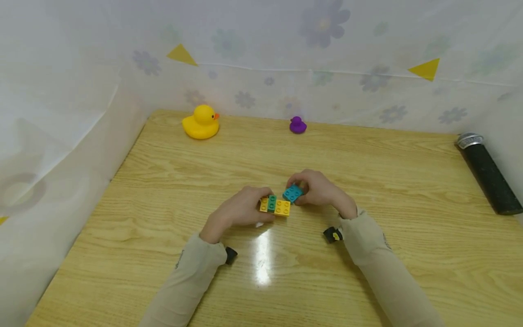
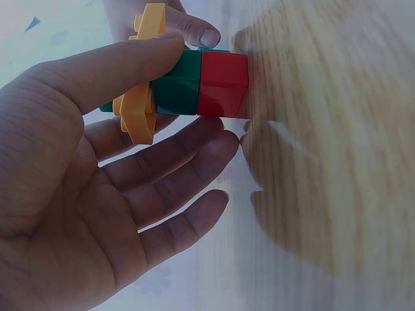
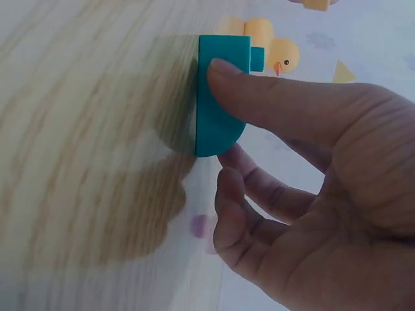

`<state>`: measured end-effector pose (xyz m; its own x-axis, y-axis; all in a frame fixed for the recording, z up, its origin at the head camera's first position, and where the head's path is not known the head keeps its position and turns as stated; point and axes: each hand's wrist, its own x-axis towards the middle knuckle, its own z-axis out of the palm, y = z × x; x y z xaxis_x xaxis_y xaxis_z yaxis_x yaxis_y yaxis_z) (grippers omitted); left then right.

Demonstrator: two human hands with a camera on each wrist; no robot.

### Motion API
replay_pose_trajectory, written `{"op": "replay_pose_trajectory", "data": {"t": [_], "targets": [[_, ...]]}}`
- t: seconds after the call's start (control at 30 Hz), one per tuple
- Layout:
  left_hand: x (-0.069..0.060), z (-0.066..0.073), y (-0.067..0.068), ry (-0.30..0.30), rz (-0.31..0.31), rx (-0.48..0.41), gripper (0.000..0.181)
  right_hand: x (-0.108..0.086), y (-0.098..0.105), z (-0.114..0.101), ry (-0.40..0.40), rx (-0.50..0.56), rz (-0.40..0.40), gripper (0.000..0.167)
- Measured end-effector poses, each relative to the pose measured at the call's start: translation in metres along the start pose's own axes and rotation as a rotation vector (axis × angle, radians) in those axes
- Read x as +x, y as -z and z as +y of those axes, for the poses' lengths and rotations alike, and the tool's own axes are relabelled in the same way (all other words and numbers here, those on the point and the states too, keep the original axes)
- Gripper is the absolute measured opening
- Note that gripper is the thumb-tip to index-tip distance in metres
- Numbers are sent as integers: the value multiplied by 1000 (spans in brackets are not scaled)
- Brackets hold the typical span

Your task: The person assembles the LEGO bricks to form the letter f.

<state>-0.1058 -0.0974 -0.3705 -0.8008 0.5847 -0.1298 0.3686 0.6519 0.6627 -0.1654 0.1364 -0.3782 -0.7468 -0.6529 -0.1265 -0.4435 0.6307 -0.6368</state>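
Observation:
My left hand (image 1: 245,205) grips a stack of toy building bricks (image 1: 283,207) just above the table. In the left wrist view the stack has a red brick (image 2: 224,84) at its table end, a green brick (image 2: 178,84) beside it, then a yellow piece (image 2: 137,115). The thumb presses on the stack, and part of it is hidden behind the hand. My right hand (image 1: 320,188) pinches a teal brick (image 1: 292,193) with one rounded end (image 3: 220,97). It is close to the stack's right side; whether they touch, I cannot tell.
A large yellow rubber duck (image 1: 201,122) and a small purple duck (image 1: 298,125) stand along the back edge of the wooden table (image 1: 163,181). On the far right lies a black microphone (image 1: 488,175) with a silver head. A flower-patterned white sheet (image 1: 269,41) hangs behind.

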Motion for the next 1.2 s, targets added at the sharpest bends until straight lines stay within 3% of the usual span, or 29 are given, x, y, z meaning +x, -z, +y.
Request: {"op": "replay_pose_trajectory", "data": {"t": [0.17,0.47,0.8,1.2], "targets": [[0,-1,0,6,-3,-1,35,-2,0,0,-38,-14,55,36],[1,-3,-2,10,-5,-3,34,-7,3,-1,-102,101,168,36],[2,-2,-1,10,-3,-9,35,-24,5,-16,-21,315,265,37],[2,-3,-3,11,-2,-20,37,-28,0,-31,51,293,245,34]]}}
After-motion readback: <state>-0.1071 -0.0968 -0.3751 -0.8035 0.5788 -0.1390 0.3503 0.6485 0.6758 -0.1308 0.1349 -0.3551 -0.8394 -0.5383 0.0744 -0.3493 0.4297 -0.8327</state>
